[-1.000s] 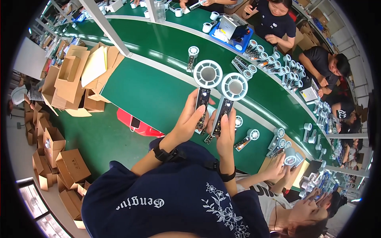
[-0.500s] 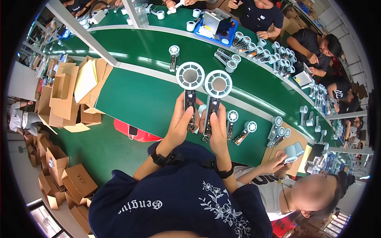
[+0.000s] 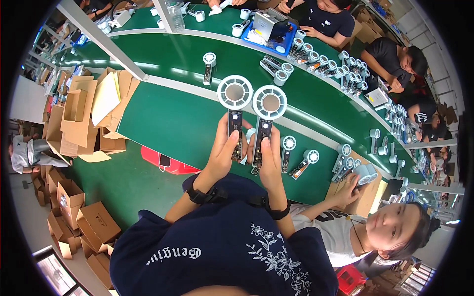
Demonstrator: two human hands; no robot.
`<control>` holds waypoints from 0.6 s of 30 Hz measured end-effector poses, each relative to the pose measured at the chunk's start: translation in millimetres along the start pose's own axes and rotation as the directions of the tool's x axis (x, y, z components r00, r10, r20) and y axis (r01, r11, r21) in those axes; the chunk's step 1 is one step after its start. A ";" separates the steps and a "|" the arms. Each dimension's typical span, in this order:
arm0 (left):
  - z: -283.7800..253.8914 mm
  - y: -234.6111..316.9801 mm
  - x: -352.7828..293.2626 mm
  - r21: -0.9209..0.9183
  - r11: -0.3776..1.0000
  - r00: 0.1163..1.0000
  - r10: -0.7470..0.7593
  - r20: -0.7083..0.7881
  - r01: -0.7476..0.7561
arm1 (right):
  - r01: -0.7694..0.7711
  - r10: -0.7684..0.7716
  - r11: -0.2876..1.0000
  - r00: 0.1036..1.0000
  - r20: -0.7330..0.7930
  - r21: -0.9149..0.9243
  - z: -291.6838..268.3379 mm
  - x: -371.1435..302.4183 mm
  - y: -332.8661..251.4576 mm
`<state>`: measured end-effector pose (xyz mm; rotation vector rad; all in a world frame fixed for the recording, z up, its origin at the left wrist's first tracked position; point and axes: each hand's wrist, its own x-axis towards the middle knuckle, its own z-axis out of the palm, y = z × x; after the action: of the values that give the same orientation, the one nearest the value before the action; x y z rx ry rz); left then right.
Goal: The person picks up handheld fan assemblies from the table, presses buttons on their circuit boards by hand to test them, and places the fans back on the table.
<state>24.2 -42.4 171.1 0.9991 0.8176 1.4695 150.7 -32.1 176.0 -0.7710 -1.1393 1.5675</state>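
My left hand [image 3: 223, 153] is closed on a handheld fan [image 3: 235, 121], thumb pressed on the dark circuit board in its uncovered handle. A second fan of the same kind [image 3: 263, 129] is gripped by my right hand [image 3: 269, 157], its thumb also on the board. Both fans stand side by side with their round, pale blue spoked heads pointing away from me. A pale piece behind the boards, between my hands, is mostly hidden. To the right of my right hand, another open-handled fan [image 3: 287, 144] and one with an orange part [image 3: 310, 158] lie on the green table.
Beyond the table runs a green conveyor [image 3: 168, 54] carrying several fans. A blue tray [image 3: 256, 45] stands at its far side. At the right, a co-worker's hand [image 3: 349, 191] holds pale blue fan heads [image 3: 364, 173]. Cardboard boxes [image 3: 98, 222] are piled at left.
Fans on the conveyor have shifted left. The co-worker at right has raised their head, and their hand has moved slightly farther away. My hands and both fans have barely moved.
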 end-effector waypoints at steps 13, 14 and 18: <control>-0.6 0.9 -3.8 0.015 1.000 1.000 -0.009 -0.016 0.009 | 0.014 -0.014 0.999 1.000 0.013 -0.037 3.6 -3.3 0.4; -1.2 0.4 -3.8 0.019 1.000 1.000 -0.006 -0.013 0.006 | 0.019 -0.018 0.999 1.000 0.013 -0.042 3.7 -3.4 1.0; -4.0 -4.6 -4.1 -0.002 1.000 1.000 -0.009 -0.014 0.009 | 0.001 -0.002 0.999 1.000 -0.029 -0.033 -0.3 -3.4 5.6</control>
<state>22.4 -45.7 164.7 0.9837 0.8292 1.4710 149.9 -35.6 170.5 -0.8115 -1.1469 1.5351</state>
